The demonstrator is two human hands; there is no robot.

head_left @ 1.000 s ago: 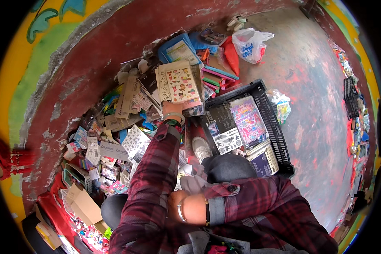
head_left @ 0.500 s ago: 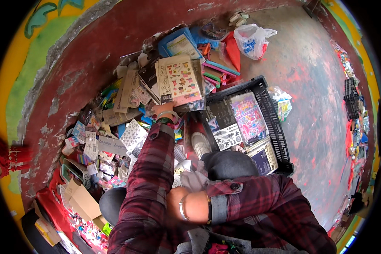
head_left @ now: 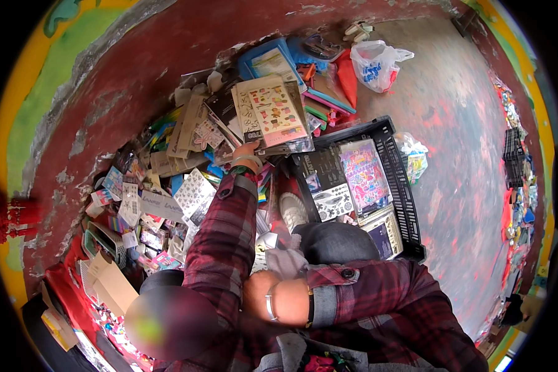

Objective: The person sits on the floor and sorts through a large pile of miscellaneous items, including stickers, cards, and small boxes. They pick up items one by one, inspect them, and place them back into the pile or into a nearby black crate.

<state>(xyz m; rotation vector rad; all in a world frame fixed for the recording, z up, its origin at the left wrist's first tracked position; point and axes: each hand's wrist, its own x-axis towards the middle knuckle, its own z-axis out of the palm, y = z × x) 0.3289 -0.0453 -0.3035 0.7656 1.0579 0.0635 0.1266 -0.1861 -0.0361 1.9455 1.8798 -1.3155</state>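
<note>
Head view: left grip (head_left: 248, 150) closed under sticker-sheet stack (head_left: 271, 111), black crate (head_left: 398, 186) just right.

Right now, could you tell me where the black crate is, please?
In the head view, the black crate sits right of centre on the floor, just right of the sticker sheets in the left hand, with a white plastic bag beyond it.

Both sleeves (head_left: 226, 248) are dark red and black plaid with buttoned cuffs; green and orange wristbands (head_left: 247, 165) ring the left wrist, a silver bangle (head_left: 270, 305) the right.
</note>
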